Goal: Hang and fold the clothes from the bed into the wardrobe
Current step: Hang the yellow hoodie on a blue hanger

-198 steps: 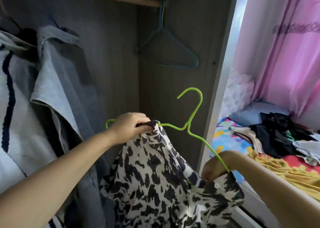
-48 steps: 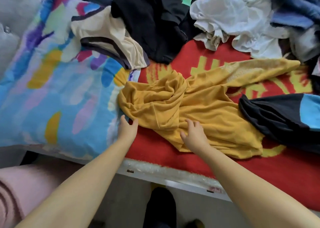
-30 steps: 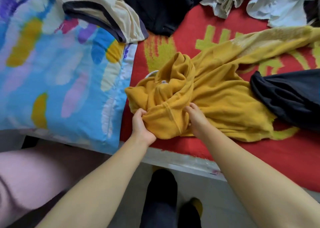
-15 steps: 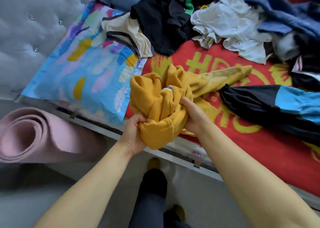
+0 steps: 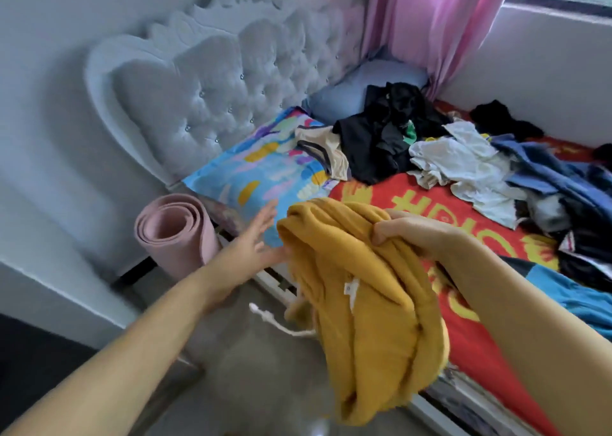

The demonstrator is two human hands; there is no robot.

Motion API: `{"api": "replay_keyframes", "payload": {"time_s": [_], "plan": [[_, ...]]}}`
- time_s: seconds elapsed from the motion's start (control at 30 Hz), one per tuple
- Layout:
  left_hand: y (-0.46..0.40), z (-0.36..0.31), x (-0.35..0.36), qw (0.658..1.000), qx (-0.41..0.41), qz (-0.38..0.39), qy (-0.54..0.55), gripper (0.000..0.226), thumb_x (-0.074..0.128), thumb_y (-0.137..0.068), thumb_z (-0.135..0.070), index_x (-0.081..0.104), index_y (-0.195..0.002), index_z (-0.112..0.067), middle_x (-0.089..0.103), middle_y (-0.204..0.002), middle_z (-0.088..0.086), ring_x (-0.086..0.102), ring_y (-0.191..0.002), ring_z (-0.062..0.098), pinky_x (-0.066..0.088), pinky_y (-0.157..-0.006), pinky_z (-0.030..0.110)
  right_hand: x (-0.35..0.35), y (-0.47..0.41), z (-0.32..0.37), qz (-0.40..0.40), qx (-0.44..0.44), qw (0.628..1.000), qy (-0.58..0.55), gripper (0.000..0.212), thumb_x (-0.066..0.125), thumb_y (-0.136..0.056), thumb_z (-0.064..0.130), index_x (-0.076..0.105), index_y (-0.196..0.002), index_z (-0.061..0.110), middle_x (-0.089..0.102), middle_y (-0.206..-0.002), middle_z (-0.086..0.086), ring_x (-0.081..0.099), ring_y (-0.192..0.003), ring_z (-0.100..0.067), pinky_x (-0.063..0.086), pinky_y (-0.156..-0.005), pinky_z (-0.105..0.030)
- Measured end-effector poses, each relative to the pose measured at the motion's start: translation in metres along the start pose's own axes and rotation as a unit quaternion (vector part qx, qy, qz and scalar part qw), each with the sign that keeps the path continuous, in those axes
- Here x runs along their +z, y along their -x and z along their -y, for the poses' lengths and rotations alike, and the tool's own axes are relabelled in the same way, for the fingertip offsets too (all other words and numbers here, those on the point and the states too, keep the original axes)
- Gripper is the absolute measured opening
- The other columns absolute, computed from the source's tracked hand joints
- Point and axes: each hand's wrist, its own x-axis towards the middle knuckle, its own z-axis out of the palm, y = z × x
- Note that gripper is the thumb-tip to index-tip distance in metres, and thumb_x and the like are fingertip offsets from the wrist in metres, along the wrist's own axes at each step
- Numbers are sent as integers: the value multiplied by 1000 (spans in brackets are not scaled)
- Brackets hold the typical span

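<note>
A mustard-yellow garment [image 5: 361, 290] is held bunched in the air at the edge of the bed [image 5: 480, 346], gripped near its top by the right hand [image 5: 414, 233], whose fingers are curled into the cloth. The bulk of the fabric is seen hanging down in thick folds over the floor beside the bed frame, with a white drawstring [image 5: 278, 323] trailing from its left side and a small white tag visible among the folds. The left hand [image 5: 255, 240] is held with its fingers spread and straight just beside the garment's left edge; nothing is gripped by it, and whether the fingertips touch the cloth cannot be told through the motion blur.

Behind, the red bedcover with yellow lettering is strewn with clothes: a black pile [image 5: 381, 137], a cream top with dark trim [image 5: 324, 150], crumpled white pieces [image 5: 463, 167] and blue items [image 5: 556, 180] toward the right. A multicoloured pillow [image 5: 261, 170] is laid against the tufted grey headboard [image 5: 212, 84], with a pale blue pillow [image 5: 357, 88] behind it. A rolled pink mat [image 5: 175, 233] is propped at the corner of the bed, and a pink curtain [image 5: 427, 21] is hung by the window.
</note>
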Motion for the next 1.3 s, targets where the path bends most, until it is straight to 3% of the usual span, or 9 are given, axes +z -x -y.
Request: {"api": "replay_keyframes", "payload": {"time_s": [0.1,0.2,0.33,0.47,0.67,0.9,1.1,1.2,1.3], "plan": [[22,-31,9,988,38,76,-127,86,78,-78,-15,25,-145,-24,46,-136,-11,49,-120,-4,41,-100,16,21,15,37,54,-5,994,97,59,68,-50,37,60,-105,19,71,-99,-5,69,-88,-23,56,-73,-34],[57,-47,-2,998,33,-30,-48,31,65,-81,-20,66,-111,-19,68,-114,2,61,-110,15,50,-97,33,44,29,67,33,5,976,217,50,73,-59,48,58,-101,25,66,-103,-2,65,-93,-20,54,-83,-34],[115,-73,-7,979,17,-158,125,17,59,-87,-5,70,-86,-18,73,-71,-4,68,-78,13,56,-67,24,78,29,76,-103,-89,908,396,28,60,-89,47,65,-97,20,63,-84,8,58,-76,-10,45,-71,-23],[178,-92,-3,971,-1,-200,134,21,53,-90,5,65,-86,-12,68,-57,-10,62,-51,-3,51,-51,13,141,34,61,-264,-212,881,331,27,55,-95,23,60,-121,19,63,-106,-1,60,-97,-19,45,-86,-28],[282,-80,-27,931,-113,-283,201,19,58,-92,-23,66,-101,-8,69,-86,12,64,-76,21,56,-64,29,275,95,53,96,-91,889,438,30,44,-98,36,62,-109,15,70,-99,-1,68,-87,-19,54,-73,-25],[385,-84,-48,930,-100,-275,223,20,50,-95,-24,66,-89,-13,70,-69,9,66,-65,21,56,-52,32,402,62,15,69,-142,892,425,36,51,-96,34,55,-127,17,59,-122,0,56,-113,-19,44,-99,-33],[460,-70,-102,887,-68,-454,43,8,59,-90,-23,64,-97,-25,67,-89,2,62,-91,21,52,-75,34,416,47,52,-102,-185,959,186,23,44,-95,7,66,-100,8,64,-97,-2,60,-96,-21,45,-82,-29],[503,-45,-133,839,-168,-477,-201,48,64,-83,-28,45,-126,-33,56,-115,2,56,-101,20,50,-85,40,407,62,105,-111,-272,944,147,30,42,-95,5,66,-112,9,67,-105,-7,61,-96,-22,48,-84,-29],[513,-31,-134,836,-206,-349,-371,97,70,-73,-51,11,-148,-38,31,-142,-1,40,-124,20,42,-100,40,417,84,157,-94,-348,917,168,25,44,-97,14,66,-108,19,67,-95,0,62,-89,-15,47,-74,-23]]}}
